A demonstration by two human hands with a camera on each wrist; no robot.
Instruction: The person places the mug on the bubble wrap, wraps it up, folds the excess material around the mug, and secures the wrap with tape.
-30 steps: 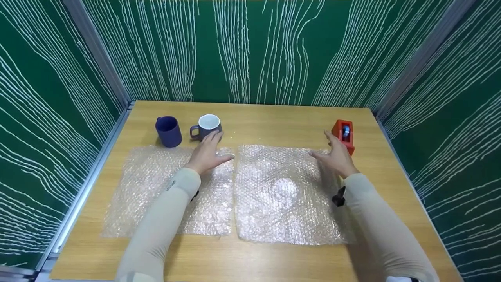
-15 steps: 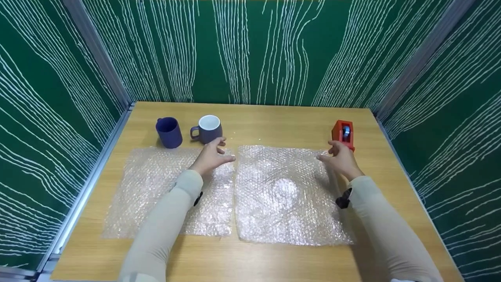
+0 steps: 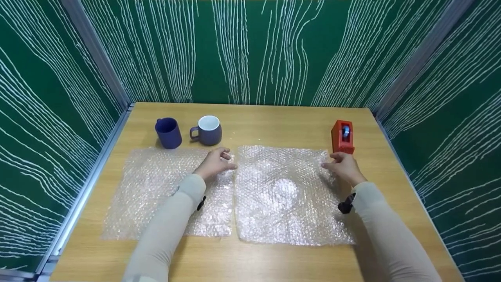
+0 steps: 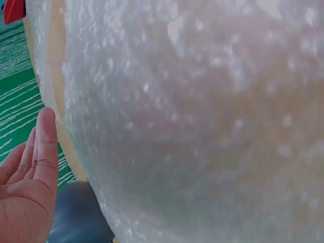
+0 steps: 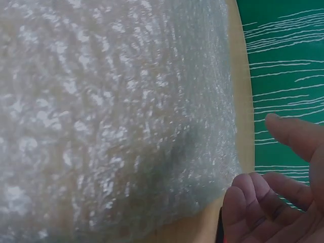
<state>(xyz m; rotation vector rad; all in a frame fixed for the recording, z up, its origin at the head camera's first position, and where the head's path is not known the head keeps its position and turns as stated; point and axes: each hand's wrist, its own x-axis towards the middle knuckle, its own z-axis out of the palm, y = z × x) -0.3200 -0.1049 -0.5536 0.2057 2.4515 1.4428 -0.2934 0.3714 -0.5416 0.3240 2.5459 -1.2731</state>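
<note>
Two sheets of bubble wrap lie side by side on the table: a left sheet [image 3: 152, 188] and a right sheet [image 3: 282, 211]. My left hand [image 3: 214, 163] is above the far right corner of the left sheet, palm turned inward. In the left wrist view its fingers [image 4: 46, 152] look fairly straight, with nothing held. At the far right corner of the right sheet is my right hand [image 3: 345, 168], fingertips close to the edge. The right wrist view shows the thumb [image 5: 293, 134] apart from loosely bent fingers [image 5: 253, 195], nothing between them.
A dark blue mug [image 3: 170, 136] and a purple-grey mug with a white inside [image 3: 210, 135] stand behind the left sheet. A red tape dispenser [image 3: 339, 138] sits just beyond my right hand. Green walls [image 3: 282, 51] with white lines enclose the wooden table [image 3: 274, 121].
My left hand has come back toward me from beside the purple-grey mug. The right hand has moved nearer and slightly right, away from the tape dispenser. Mugs and sheets have stayed put.
</note>
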